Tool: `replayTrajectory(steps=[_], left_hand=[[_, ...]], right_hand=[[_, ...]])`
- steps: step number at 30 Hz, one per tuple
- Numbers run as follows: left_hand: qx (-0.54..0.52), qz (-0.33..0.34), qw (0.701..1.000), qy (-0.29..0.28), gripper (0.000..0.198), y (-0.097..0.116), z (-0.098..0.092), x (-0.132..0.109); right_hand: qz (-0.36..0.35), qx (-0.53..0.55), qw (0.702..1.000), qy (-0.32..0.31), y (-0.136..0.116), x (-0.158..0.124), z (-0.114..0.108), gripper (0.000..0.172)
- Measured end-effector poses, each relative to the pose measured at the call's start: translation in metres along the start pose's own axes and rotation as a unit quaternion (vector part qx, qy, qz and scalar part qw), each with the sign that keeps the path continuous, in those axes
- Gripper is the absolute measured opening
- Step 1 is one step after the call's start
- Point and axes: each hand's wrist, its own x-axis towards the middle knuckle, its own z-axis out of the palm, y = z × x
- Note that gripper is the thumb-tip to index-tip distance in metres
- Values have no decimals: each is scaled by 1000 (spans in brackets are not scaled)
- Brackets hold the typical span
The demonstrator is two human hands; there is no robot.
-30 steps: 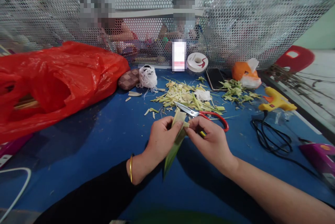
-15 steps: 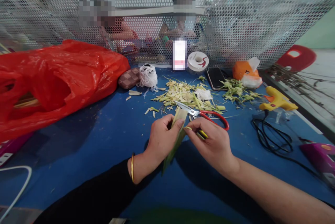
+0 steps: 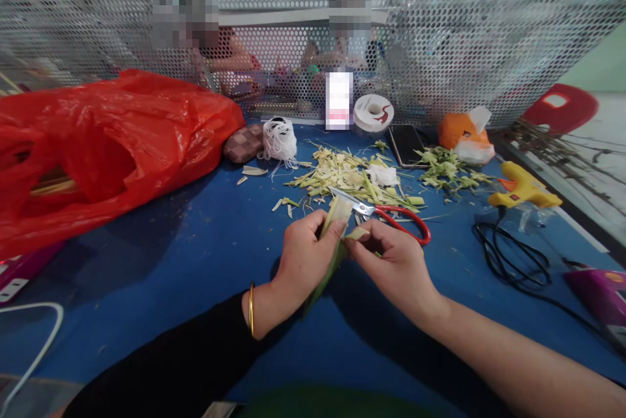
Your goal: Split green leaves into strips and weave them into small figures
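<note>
The left hand point(image 3: 304, 253) pinches a long green leaf point(image 3: 339, 210) slanting through its grip, and the right hand point(image 3: 397, 263), just beside it, pinches a pale leaf piece point(image 3: 357, 234), with red-handled scissors point(image 3: 366, 209) lying just beyond both.

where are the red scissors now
In the head view, the red scissors lie right of centre, between the right hand and the pile of plant scraps.

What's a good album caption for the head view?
Left hand grips a long green leaf, right hand pinches a pale flap beside it, near red-handled metal scissors on a blue tabletop.
</note>
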Motion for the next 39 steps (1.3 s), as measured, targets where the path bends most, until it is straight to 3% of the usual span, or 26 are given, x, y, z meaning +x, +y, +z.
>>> replayTrajectory(steps=[6,8,14,17,24,26,30,33,36,39], left_hand=[[-3,1,1000,-1,35,-4,1,1],[-8,0,1000,4,35,-4,1,0],[-1,3,1000,6,34,-1,0,1],[3,-2,1000,5,35,-1,0,2],[-10,0,1000,5,35,-5,1,3],[-11,6,1000,10,36,-4,1,2],[-2,18,1000,24,37,-1,1,1],[8,26,999,27,37,-2,1,1],[10,17,999,27,36,-4,2,2],[-4,7,1000,23,36,-5,2,3]], right_hand=[[-175,-91,980,23,-6,-4,-7,9],[-163,-84,983,18,-6,-3,-6,9],[-26,-48,999,-7,-2,0,0,16],[-46,-52,997,-14,-3,-1,-1,16],[-217,-114,969,5,-6,-5,-6,8],[-195,-109,975,3,-5,-5,-5,8],[-71,-73,995,-17,-4,-6,0,12],[-22,-69,996,-44,-5,-7,3,13],[-33,-80,995,-44,-6,-7,3,17],[-110,-110,987,-26,-7,-8,1,16]])
